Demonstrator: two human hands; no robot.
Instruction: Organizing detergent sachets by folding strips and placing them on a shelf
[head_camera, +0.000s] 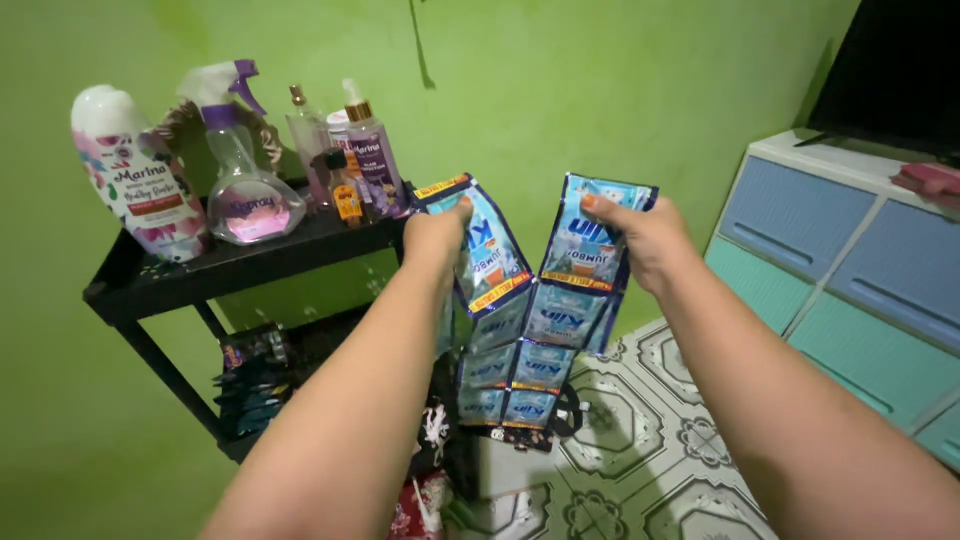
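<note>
Here, two bare forearms reach forward from the bottom of the view, in front of a bright green wall. The left hand (436, 238) is clenched around the top of one hanging strip of blue and white plastic sachets (487, 262), thumb pressed against the top packet. The right hand (645, 240) pinches the top of a second strip of blue sachets (575, 300) between thumb and fingers. Both strips dangle side by side, close together, above a patterned green and white floor (640, 440). To the left stands a black table (230, 265) carrying a white lotion bottle (135, 180), a clear spray bottle with a purple trigger (240, 160) and small perfume bottles (360, 150). At right is a plastic drawer cabinet in blue and teal (850, 280).
</note>
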